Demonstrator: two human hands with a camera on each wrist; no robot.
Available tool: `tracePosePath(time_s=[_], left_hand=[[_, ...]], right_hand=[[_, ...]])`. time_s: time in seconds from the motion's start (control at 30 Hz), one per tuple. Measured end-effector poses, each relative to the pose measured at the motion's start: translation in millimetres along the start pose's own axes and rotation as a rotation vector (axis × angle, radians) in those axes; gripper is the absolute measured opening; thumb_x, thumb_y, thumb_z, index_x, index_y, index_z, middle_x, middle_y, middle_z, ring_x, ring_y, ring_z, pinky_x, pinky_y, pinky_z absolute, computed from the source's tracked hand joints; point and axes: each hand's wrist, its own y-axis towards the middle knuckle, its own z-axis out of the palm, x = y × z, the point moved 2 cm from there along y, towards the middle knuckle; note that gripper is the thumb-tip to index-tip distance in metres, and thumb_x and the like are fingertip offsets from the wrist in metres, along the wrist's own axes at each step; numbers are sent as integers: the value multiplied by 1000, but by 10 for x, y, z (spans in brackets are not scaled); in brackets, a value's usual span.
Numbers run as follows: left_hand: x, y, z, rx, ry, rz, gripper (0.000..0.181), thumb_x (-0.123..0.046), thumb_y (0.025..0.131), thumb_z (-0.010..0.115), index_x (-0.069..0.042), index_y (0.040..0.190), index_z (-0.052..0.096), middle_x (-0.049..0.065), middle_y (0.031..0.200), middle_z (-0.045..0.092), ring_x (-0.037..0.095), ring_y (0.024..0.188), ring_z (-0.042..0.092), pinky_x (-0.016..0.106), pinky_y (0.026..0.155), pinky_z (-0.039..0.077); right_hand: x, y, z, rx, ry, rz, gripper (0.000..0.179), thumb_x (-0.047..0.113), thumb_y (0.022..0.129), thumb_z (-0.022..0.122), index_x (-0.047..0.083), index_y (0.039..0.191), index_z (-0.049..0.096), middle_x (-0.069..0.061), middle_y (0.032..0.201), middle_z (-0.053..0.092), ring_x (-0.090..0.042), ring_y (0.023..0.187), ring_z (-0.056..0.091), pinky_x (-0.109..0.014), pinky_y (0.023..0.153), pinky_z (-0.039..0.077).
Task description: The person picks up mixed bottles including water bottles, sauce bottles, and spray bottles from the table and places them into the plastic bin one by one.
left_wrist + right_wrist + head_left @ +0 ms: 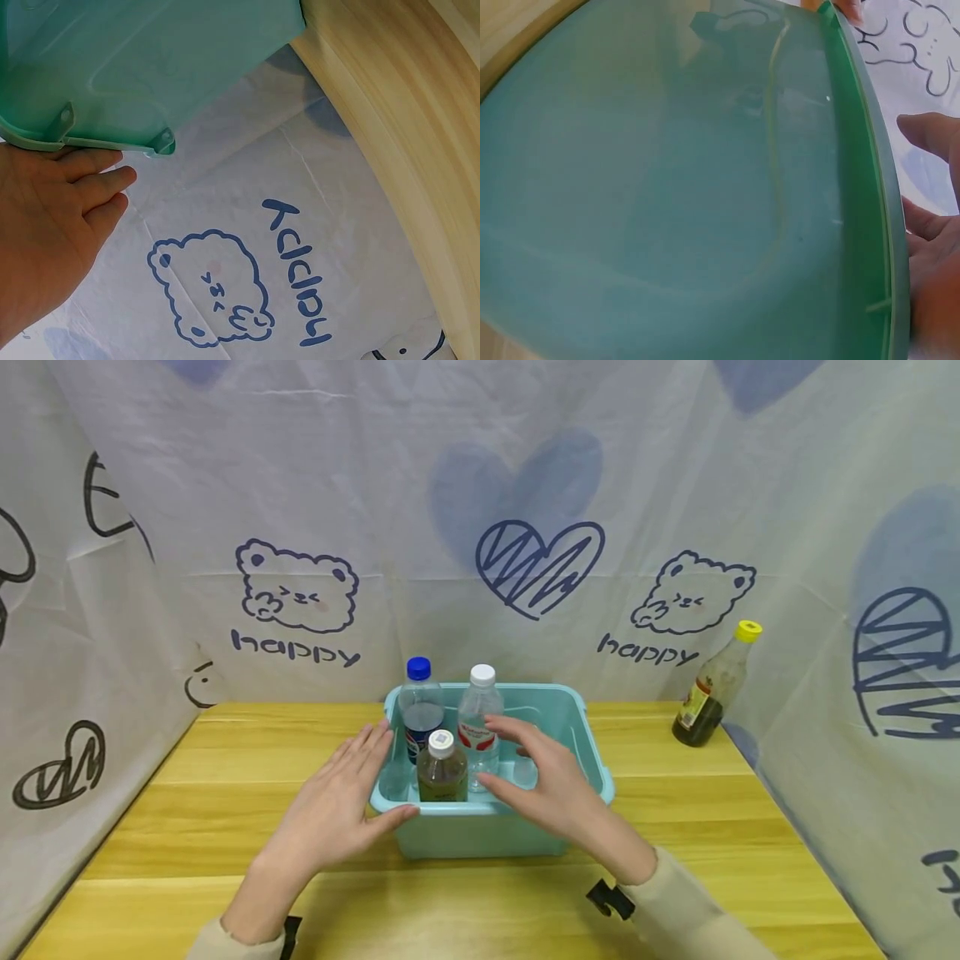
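A light teal plastic tub (480, 837) stands on the table with three upright bottles in it. One is a cola-type bottle (422, 717) with a blue cap, another a clear bottle (476, 737) with a white cap and red-marked label. In front is a brownish bottle (442, 777) with a white cap. My left hand (330, 802) lies along the tub's left rim, fingers straight. Over the tub's front rim, my right hand (551, 781) reaches in beside the clear bottle, thumb and fingers apart. Whether its fingertips touch the bottle, I cannot tell.
At the table's back right stands a glass bottle (705, 702) of dark sauce with a yellow cap. A printed cloth (405, 527) hangs behind the wooden table (247, 760). Inside the tub, right of the bottles, something clear (525, 772) is partly hidden.
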Motion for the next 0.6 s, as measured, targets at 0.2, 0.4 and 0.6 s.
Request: tracePosePath(time_s=[0.2, 0.4, 0.6], left_hand=[[-6, 6, -6, 6, -4, -9, 102, -71, 97, 54, 2, 163, 27, 16, 171, 21, 37, 157, 24, 51, 128, 24], [-13, 4, -18, 16, -4, -7, 102, -70, 97, 54, 2, 163, 26, 15, 171, 20, 38, 157, 23, 52, 128, 24], [-14, -1, -9, 20, -2, -7, 101, -70, 97, 54, 2, 163, 25, 15, 172, 18, 38, 157, 23, 52, 128, 23]], right_hand=[[-35, -121, -90, -134, -31, -79, 61, 18, 89, 84, 12, 145, 58, -4, 149, 59, -26, 132, 61, -46, 104, 56], [-123, -221, -194, -239, -19, -101, 63, 11, 88, 84, 8, 145, 57, -6, 149, 60, -27, 130, 62, -43, 108, 53], [-266, -287, -311, -363, -47, -139, 66, 3, 85, 83, 4, 145, 56, -7, 147, 61, -32, 127, 64, -31, 110, 51]])
